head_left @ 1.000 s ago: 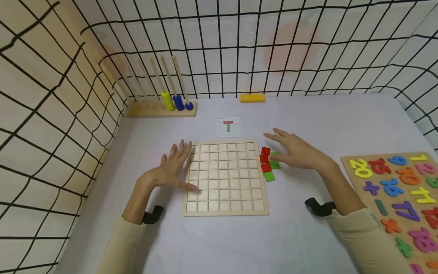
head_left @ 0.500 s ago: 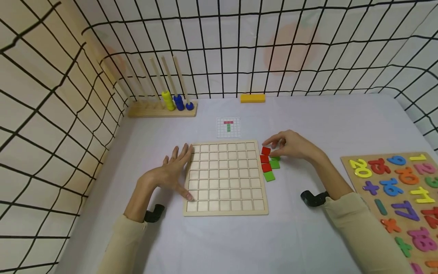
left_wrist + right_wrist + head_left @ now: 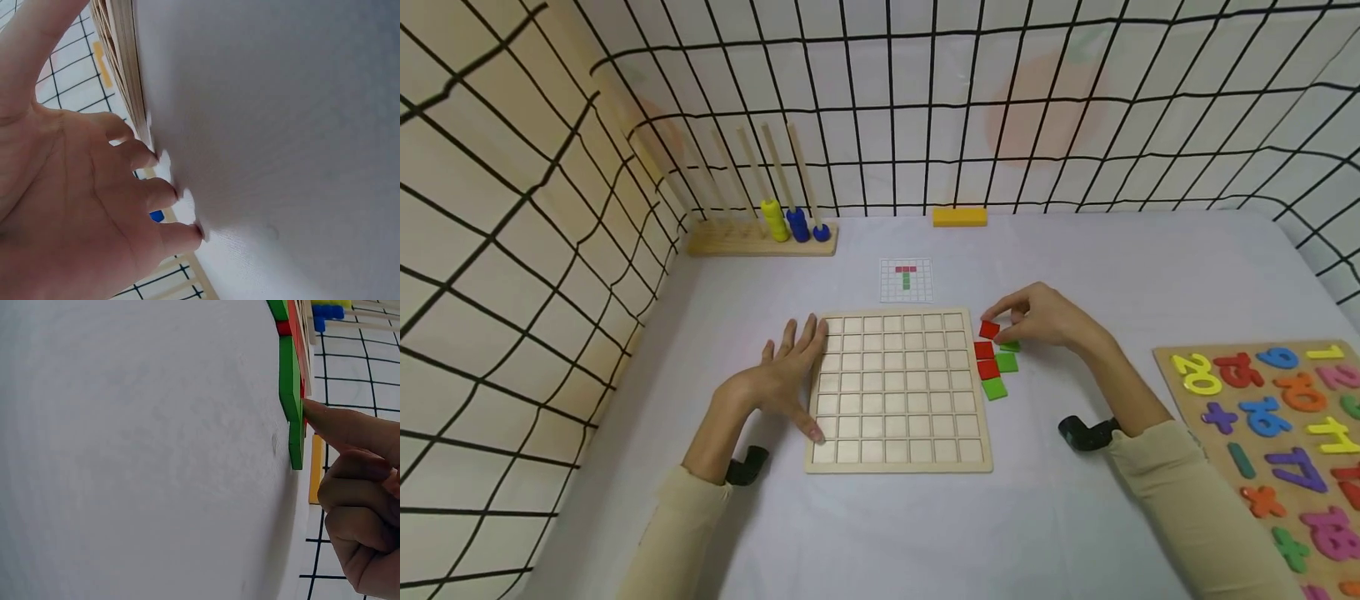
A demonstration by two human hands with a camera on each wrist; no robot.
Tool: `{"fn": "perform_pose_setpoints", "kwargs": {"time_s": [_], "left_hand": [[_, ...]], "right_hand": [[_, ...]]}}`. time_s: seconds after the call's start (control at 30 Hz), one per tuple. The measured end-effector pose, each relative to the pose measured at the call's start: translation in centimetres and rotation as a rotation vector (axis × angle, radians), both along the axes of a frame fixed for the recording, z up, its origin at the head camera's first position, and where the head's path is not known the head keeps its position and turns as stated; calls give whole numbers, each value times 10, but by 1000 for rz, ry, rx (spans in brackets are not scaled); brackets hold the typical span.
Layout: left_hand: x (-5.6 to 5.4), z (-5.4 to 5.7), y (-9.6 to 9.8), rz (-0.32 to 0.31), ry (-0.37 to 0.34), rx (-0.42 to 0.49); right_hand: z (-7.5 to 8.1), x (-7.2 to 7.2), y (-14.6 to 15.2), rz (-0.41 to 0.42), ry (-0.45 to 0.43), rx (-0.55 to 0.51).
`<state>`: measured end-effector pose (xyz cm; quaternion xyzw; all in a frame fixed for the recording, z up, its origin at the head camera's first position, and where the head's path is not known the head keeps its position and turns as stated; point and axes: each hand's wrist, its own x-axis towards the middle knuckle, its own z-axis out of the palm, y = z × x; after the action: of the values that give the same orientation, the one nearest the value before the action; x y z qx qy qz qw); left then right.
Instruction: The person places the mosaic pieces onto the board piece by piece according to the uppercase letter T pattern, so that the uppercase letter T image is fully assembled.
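A square wooden grid board lies flat on the white cloth. My left hand is spread along its left side, thumb on the lower left frame and fingers beside the upper left corner. In the left wrist view the fingertips come down to the cloth. To the right of the board lie small square tiles in two loose columns. My right hand pinches the topmost red tile between thumb and index finger, the other fingers curled in. Below are more red tiles and green tiles.
Behind the board lies a card printed with a red and green T on a grid. A peg stand with yellow and blue beads and a yellow block stand by the black mesh. A number puzzle board lies at right.
My right hand's fingers have gone from spread above the tiles to pinching the top red tile, which has shifted slightly. The left thumb has slid down along the board's edge.
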<state>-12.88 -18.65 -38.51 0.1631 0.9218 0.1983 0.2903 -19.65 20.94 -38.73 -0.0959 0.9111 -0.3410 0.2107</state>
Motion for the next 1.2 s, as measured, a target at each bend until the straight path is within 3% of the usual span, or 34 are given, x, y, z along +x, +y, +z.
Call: {"fn": "perform_pose_setpoints", "kwargs": {"time_s": [0.83,1.2], "left_hand": [[0,1,-2,-5,-10,-11],[0,1,1,-10,-2,-28]], "right_hand": [[3,-3,4,-57,-93,-51],[-1,-4,4,-45,-34,-6]]}}
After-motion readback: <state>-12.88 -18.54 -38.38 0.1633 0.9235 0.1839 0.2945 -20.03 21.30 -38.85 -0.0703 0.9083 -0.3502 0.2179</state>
